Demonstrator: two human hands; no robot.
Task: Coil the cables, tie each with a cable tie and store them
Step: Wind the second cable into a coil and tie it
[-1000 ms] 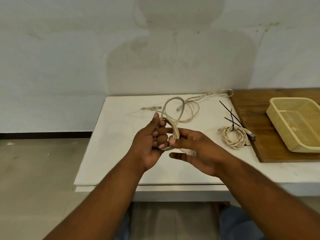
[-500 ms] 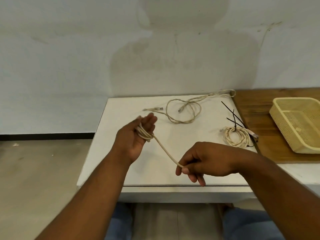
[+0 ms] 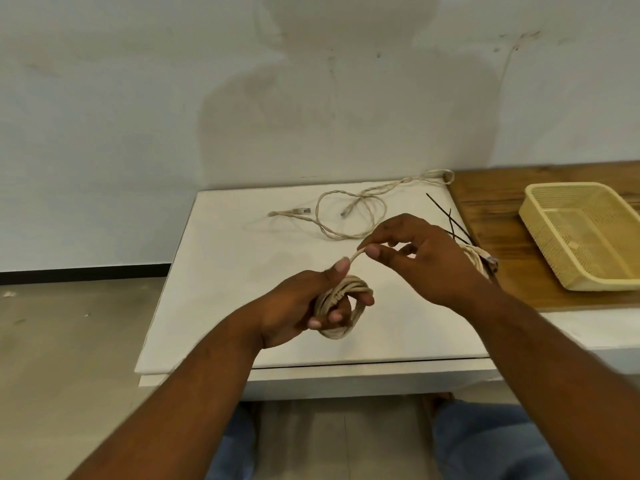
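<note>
The right hand (image 3: 422, 258) moved up, pinching the cable end (image 3: 356, 255); the left hand (image 3: 294, 310) grips the coil (image 3: 346, 292). Coiling looks nearly done; next, a tie (image 3: 450, 220).

Cream cable (image 3: 346, 296) — pale-yellow mesh basket (image 3: 588, 237), white table (image 3: 225, 271).

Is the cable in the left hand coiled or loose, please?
Mostly coiled: the cable loops round the left hand; the right hand pinches its short free end.
</note>
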